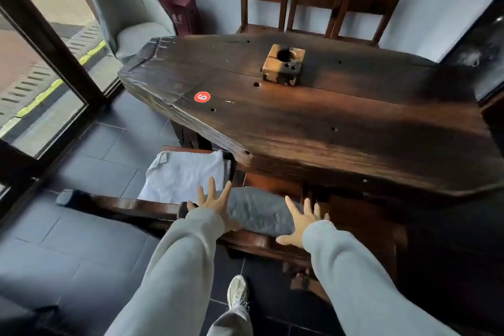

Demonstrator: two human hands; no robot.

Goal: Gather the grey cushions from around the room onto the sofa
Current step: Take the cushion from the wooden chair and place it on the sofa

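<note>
**Operator:** Table (313,117) first, since it fills most of my view: a dark slab of wood running from ten o'clock down to four o'clock, with a wooden block holder (283,64) near its middle and a red number sticker (202,97) toward the near edge. Three wooden chairs (319,5) stand against the wall at twelve, and a grey upholstered chair (128,5) sits at eleven by the window.

**Observer:** And the cushion?

**Operator:** Grey cushion (259,211) lies on the seat of a dark wooden chair (131,206) tucked under the table's near edge, just below centre. A white folded cloth (185,174) lies beside it at nine o'clock.

**Observer:** Which step are you on?

**Operator:** Pick-up, I judge. My left hand (215,203) is spread wide at the cushion's left end, and my right hand (302,222) is spread wide at its right end. Neither is closed on it yet.

**Observer:** How does it lie?

**Operator:** Its long axis runs roughly from ten o'clock to four, much like the table edge above it, with the broad face up.

**Observer:** Next move?

**Operator:** Press both palms in on the ends, lift clear of the chair back, then find the sofa, which I can't see from here.
</note>
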